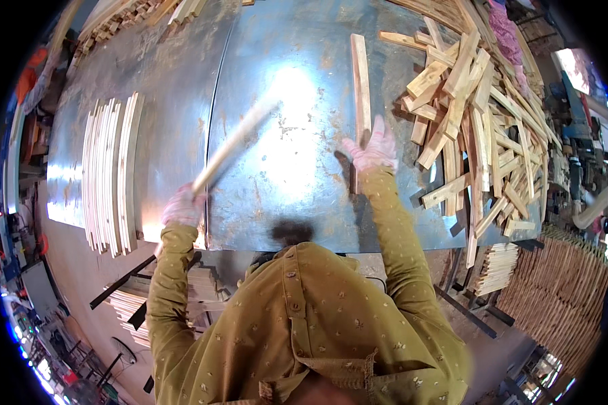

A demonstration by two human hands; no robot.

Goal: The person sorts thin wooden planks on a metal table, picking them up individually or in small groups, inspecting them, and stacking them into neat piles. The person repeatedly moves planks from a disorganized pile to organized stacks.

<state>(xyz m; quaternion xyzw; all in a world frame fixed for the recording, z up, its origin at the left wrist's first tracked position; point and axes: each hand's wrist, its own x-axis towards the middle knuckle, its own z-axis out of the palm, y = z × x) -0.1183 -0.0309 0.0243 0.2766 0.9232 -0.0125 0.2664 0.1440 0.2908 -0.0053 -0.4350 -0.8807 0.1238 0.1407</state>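
My left hand (182, 206), in a pale pinkish glove, is closed around a long wooden strip (235, 139). The strip slants up to the right above the metal table, and its far end is smeared by motion. On the right, my right hand (374, 150), gloved alike, has its fingers spread over a second wooden strip (361, 81). That strip lies lengthwise on the table, partly hidden under the hand; whether the palm touches it I cannot tell. Left of my left hand, several wooden strips (108, 175) lie side by side in a row.
A loose heap of wooden pieces (452, 94) covers the right of the metal table (277, 216). More strips (125, 23) are piled at the far left. Stacked wood (547, 290) stands beyond the right edge, and another stack (132, 307) sits below the left edge.
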